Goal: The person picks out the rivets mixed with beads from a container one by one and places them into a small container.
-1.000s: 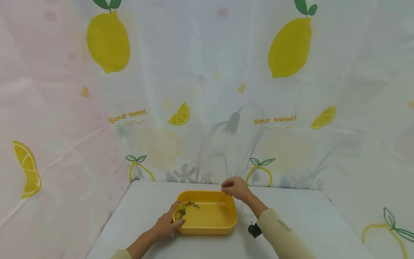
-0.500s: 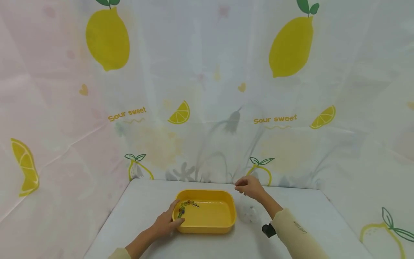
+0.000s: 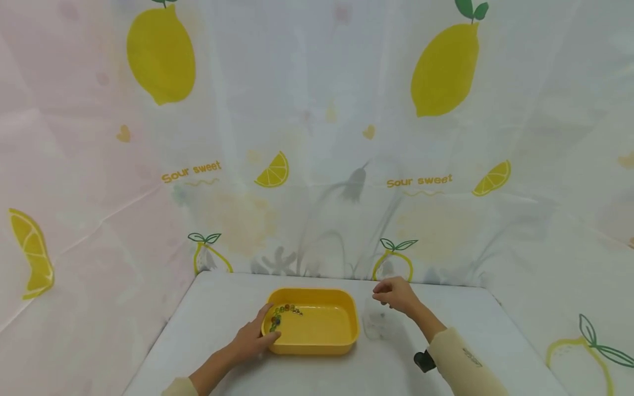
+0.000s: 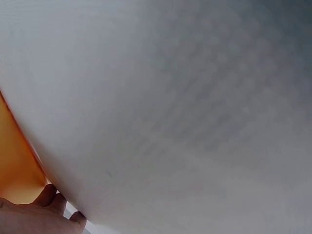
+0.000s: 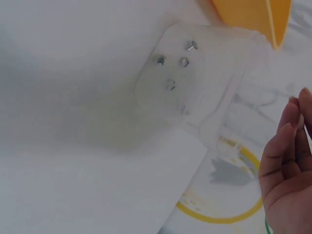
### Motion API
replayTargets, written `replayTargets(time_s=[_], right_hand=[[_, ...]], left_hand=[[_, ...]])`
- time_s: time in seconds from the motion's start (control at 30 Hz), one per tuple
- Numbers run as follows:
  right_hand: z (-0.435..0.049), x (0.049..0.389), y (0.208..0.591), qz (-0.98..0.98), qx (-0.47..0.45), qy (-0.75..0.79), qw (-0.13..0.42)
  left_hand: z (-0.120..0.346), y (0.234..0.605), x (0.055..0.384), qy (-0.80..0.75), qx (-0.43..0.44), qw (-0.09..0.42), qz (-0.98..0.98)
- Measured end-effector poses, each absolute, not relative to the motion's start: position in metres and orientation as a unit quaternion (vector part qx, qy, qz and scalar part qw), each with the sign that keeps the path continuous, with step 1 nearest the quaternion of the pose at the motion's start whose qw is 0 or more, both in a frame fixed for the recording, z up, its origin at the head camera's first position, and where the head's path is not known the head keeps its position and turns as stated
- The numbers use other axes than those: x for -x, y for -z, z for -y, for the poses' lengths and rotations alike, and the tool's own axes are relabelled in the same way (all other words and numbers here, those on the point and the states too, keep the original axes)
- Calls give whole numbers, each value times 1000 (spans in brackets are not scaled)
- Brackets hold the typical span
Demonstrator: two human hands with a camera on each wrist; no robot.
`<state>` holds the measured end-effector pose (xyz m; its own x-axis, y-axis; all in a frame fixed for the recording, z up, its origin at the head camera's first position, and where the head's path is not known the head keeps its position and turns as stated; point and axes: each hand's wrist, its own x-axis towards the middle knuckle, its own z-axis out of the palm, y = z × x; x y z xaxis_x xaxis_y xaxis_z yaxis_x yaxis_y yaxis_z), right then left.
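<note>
Left hand [image 3: 250, 340]: grips left end of tray [image 3: 311, 349], with thumb over near-left rim and fingers along left side. In left wrist view: shows at lower left, against tray's orange-lit wall; much of the rest pale and blurred.

Tray: yellow, with rounded corners; sits upright on white bench [image 3: 327, 379], around middle of head view. Inside, toward left end: beads [image 3: 287, 308] in a curved row, mostly green and amber, with dark blue among them. At right end of row: silver bits [image 3: 300, 313], too small to identify.

Right hand [image 3: 398, 297]: hangs above far right part of bench, apart from tray, with fingers bent and tips drawn close together. Cannot tell whether anything is pinched between them.

Tub [image 5: 209, 63]: clear; rests on bench just right of tray, near right hand. Contains several small metal pieces [image 5: 184, 62], spread apart; cannot tell exact kind.

At both forearms: beige sleeves [image 3: 465, 363]. Beside right cuff: dark object [image 3: 424, 361]; cannot identify.

Behind bench and along both sides: pale sheet [image 3: 317, 110], printed with lemons, lemon slices and "Sour sweet" lettering.
</note>
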<state>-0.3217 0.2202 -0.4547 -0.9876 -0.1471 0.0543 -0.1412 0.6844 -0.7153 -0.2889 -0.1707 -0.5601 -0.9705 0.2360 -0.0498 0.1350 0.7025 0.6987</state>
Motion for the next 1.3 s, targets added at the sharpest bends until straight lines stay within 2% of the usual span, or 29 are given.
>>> replayTargets(time_s=[0.47, 0.97, 1.17, 1.23, 1.3], right_hand=[[-241, 313, 474, -926, 47, 372, 32], [-239, 310, 481, -928, 39, 370, 33], [-241, 312, 480, -932, 45, 360, 15], [-245, 312, 477, -930, 47, 364, -1], [-251, 311, 474, -933, 52, 353, -41]], left_hand=[[172, 562, 287, -370, -91, 64, -923], [173, 561, 287, -379, -88, 76, -918], [172, 557, 287, -376, -93, 70, -919], [171, 555, 287, -374, -95, 70, -920], [170, 554, 288, -375, -95, 72, -919]])
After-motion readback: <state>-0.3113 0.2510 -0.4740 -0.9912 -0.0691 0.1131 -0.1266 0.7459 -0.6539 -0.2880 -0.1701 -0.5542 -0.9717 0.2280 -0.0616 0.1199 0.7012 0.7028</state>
